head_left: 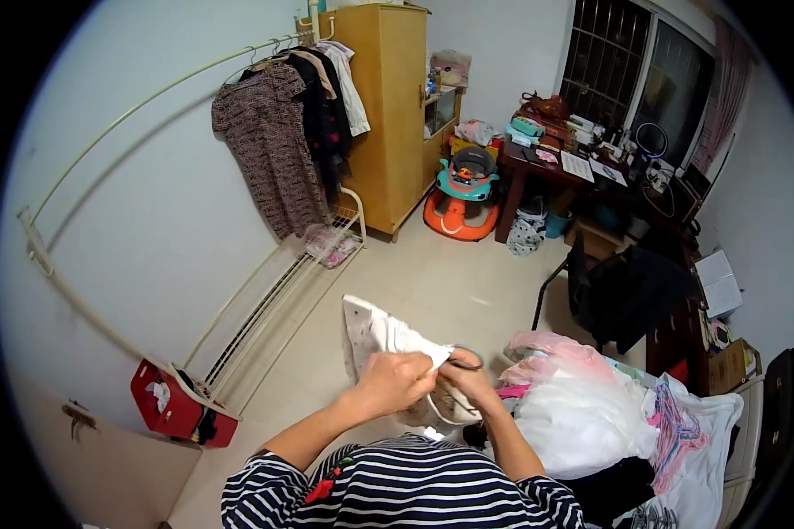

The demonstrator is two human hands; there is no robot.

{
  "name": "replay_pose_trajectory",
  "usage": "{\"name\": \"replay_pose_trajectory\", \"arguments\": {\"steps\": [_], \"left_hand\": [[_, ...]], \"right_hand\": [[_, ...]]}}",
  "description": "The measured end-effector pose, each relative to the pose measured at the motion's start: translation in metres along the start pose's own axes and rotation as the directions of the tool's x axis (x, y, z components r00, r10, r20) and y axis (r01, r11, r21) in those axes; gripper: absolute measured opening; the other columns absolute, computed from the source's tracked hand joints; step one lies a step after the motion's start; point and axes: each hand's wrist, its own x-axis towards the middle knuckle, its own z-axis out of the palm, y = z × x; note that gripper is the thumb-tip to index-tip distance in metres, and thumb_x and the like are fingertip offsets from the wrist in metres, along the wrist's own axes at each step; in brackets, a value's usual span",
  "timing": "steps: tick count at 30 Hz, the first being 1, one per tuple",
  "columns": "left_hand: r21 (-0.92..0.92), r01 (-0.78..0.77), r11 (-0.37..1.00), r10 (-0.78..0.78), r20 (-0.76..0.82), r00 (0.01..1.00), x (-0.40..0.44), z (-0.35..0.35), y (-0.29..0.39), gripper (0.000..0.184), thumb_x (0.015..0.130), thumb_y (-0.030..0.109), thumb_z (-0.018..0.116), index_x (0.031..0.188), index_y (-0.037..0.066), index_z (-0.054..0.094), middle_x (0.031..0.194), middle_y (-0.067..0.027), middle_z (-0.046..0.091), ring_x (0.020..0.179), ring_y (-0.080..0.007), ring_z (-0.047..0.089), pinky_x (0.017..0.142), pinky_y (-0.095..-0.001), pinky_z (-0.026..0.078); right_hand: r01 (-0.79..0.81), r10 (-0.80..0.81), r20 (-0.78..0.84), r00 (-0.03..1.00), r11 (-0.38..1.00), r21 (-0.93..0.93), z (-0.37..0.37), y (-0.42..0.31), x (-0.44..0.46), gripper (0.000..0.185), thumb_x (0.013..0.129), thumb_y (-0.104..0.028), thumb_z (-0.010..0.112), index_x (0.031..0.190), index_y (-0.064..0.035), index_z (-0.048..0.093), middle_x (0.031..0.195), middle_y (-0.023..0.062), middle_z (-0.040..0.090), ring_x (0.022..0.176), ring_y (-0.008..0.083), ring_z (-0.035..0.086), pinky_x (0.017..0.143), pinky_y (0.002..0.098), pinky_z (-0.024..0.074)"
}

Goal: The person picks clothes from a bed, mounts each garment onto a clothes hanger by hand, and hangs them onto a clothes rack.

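Note:
A whitish cloth item (375,331) with small dark specks is bunched up in front of my striped shirt. I cannot tell whether it is a garment or a bag. Its upper edge is gripped by my left hand (394,383), fingers curled into a fist. Close by on the right, my right hand (464,381) has its fingers closed on the same cloth, and they are partly hidden. A dark loop (468,360) shows at the right hand; what it belongs to is unclear.
On my right lie piled white and pink clothes (582,410) and pastel hangers (677,432). A metal clothes rack (273,304) with hanging clothes stands left, beside a wooden wardrobe (397,115). Further back are a baby walker (463,198), a cluttered desk (512,189) and a chair (622,291).

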Motion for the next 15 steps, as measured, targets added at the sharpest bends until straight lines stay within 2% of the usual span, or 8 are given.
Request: {"name": "replay_pose_trajectory", "arguments": {"steps": [1,3,6,8,10,12,14,15], "left_hand": [[0.104,-0.029,0.994,0.036,-0.069,0.997,0.002,-0.010,0.003,0.016,0.077,0.017,0.062,0.077,0.002,0.057,0.080,-0.0137,0.060,0.073,-0.0307,0.058,0.065,-0.0407,0.045],[0.272,-0.100,0.957,0.178,-0.278,0.944,0.010,-0.016,0.003,0.031,0.071,0.025,0.070,0.092,0.008,0.057,0.094,-0.0067,0.057,0.092,-0.0259,0.053,0.080,-0.0402,0.041],[0.376,-0.225,0.899,0.332,-0.247,0.910,0.020,-0.019,0.002,0.036,0.073,0.032,0.069,0.099,0.010,0.057,0.091,-0.0062,0.056,0.089,-0.0250,0.053,0.082,-0.0408,0.039],[0.397,-0.286,0.872,0.370,-0.152,0.916,0.018,-0.012,-0.015,0.032,0.076,0.035,0.066,0.096,0.011,0.059,0.088,-0.0047,0.057,0.084,-0.0227,0.054,0.078,-0.0374,0.041],[0.378,-0.252,0.891,0.269,0.009,0.963,0.016,-0.014,-0.018,0.027,0.078,0.035,0.063,0.091,0.012,0.062,0.085,-0.0016,0.059,0.080,-0.0199,0.055,0.071,-0.0337,0.042],[0.361,-0.274,0.891,0.312,-0.051,0.949,0.017,-0.017,-0.017,0.022,0.077,0.032,0.065,0.084,0.012,0.063,0.078,-0.0004,0.060,0.070,-0.0193,0.055,0.062,-0.0325,0.042],[0.236,-0.273,0.933,0.318,-0.177,0.932,0.017,-0.022,-0.019,0.019,0.076,0.028,0.067,0.080,0.009,0.064,0.074,-0.0024,0.060,0.069,-0.0204,0.057,0.060,-0.0327,0.042],[0.233,-0.274,0.933,0.317,-0.176,0.932,0.017,-0.027,-0.018,0.019,0.076,0.028,0.067,0.080,0.009,0.064,0.074,-0.0024,0.060,0.069,-0.0204,0.057,0.060,-0.0327,0.042]], "right_hand": [[-0.053,0.054,0.023,0.998,0.998,-0.022,-0.003,-0.020,-0.006,0.011,0.083,-0.007,0.060,0.088,0.0009,0.064,0.072,-0.0041,0.055,0.065,0.0050,0.047,0.056,0.0216,0.0392],[0.107,-0.100,0.065,0.993,0.987,-0.118,-0.012,-0.022,-0.007,0.013,0.084,-0.010,0.059,0.091,0.0009,0.065,0.070,-0.0021,0.055,0.063,0.0056,0.047,0.055,0.0212,0.0388],[0.174,-0.144,0.133,0.981,0.952,-0.253,-0.016,-0.032,-0.014,0.015,0.085,-0.011,0.058,0.091,0.0016,0.063,0.070,-0.0005,0.056,0.063,0.0062,0.048,0.055,0.0216,0.0396],[0.157,-0.114,0.169,0.979,0.950,-0.269,-0.015,-0.032,-0.015,0.015,0.086,-0.011,0.058,0.092,0.0018,0.063,0.069,0.0003,0.056,0.063,0.0066,0.049,0.055,0.0219,0.0403],[0.069,-0.025,0.181,0.983,0.967,-0.246,-0.011,-0.038,-0.019,0.015,0.087,-0.012,0.057,0.092,0.0014,0.062,0.069,0.0000,0.057,0.062,0.0068,0.049,0.055,0.0218,0.0414],[0.030,0.033,0.242,0.970,0.968,-0.249,-0.014,-0.047,-0.021,0.020,0.087,-0.011,0.057,0.104,0.0004,0.060,0.077,0.0017,0.058,0.068,0.0081,0.051,0.063,0.0232,0.0442],[0.306,-0.176,0.453,0.874,0.924,-0.231,-0.020,-0.047,-0.020,0.032,0.087,-0.009,0.057,0.118,-0.0002,0.055,0.088,0.0045,0.059,0.081,0.0097,0.053,0.075,0.0250,0.0446],[0.197,-0.011,0.570,0.822,0.943,-0.267,-0.031,-0.068,-0.022,0.047,0.087,-0.009,0.058,0.132,-0.0021,0.044,0.103,0.0081,0.060,0.098,0.0128,0.053,0.088,0.0269,0.0421]]}}
